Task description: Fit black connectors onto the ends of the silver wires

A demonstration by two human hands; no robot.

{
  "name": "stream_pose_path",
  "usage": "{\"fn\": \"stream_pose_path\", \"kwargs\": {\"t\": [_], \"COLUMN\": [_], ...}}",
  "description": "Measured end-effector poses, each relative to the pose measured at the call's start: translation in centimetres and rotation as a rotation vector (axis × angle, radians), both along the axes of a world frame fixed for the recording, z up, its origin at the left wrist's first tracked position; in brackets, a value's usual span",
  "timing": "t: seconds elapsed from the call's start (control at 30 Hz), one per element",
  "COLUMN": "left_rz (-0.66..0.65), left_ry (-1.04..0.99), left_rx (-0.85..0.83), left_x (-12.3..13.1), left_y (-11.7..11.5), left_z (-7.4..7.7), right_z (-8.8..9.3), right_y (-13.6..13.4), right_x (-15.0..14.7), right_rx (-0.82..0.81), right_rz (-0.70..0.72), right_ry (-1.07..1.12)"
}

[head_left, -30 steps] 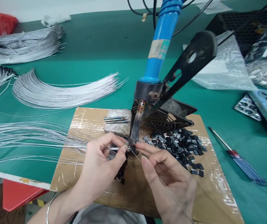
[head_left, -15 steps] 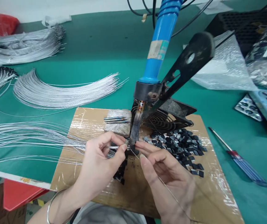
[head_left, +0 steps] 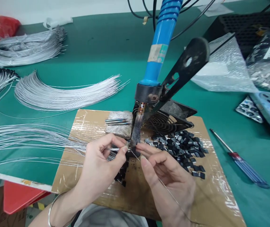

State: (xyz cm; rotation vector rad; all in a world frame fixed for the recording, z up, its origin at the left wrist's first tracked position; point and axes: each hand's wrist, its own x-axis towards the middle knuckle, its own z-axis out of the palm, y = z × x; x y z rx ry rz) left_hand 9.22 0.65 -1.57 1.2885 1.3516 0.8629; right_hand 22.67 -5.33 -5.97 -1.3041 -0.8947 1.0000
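My left hand pinches a white wire between thumb and fingers, its end by the tip of the soldering iron. From the right, my right hand grips a thin strand of solder wire, which runs up to the same tip and trails down across the palm. The iron, with its blue handle, is clamped tip-down in a black metal bracket. Whatever small part lies at the joint is hidden by fingers and tip. Below my left fingers, small black pieces lie in a row.
A pile of small black parts covers the right of the cardboard. Behind the iron stands a black fan. Spare tips rest on a grey block. White wire bundles lie left, a screwdriver right.
Both hands keep almost the same place at the iron's tip. The right hand has shifted very slightly to the left; the view itself has moved a little.
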Motion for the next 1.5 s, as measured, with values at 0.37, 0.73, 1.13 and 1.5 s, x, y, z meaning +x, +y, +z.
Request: {"fn": "stream_pose_path", "kwargs": {"t": [0.37, 0.73, 1.13, 1.5], "left_rz": [-0.008, -0.013, -0.004, 0.002], "left_ry": [0.009, 0.001, 0.045, 0.033], "left_rx": [0.008, 0.022, 0.058, 0.049], "left_x": [-0.04, 0.0, 0.03, -0.05], "left_y": [0.04, -0.08, -0.11, -0.26], "left_z": [-0.16, -0.09, -0.09, -0.27], "right_z": [0.02, -0.1, -0.16, 0.02], "right_y": [0.04, -0.01, -0.21, -0.22], "right_x": [-0.1, -0.33, -0.45, -0.47], "right_rx": [-0.009, 0.019, 0.033, 0.0], "right_rz": [-0.022, -0.041, -0.03, -0.036], "right_ry": [0.011, -0.036, -0.078, -0.083]}}
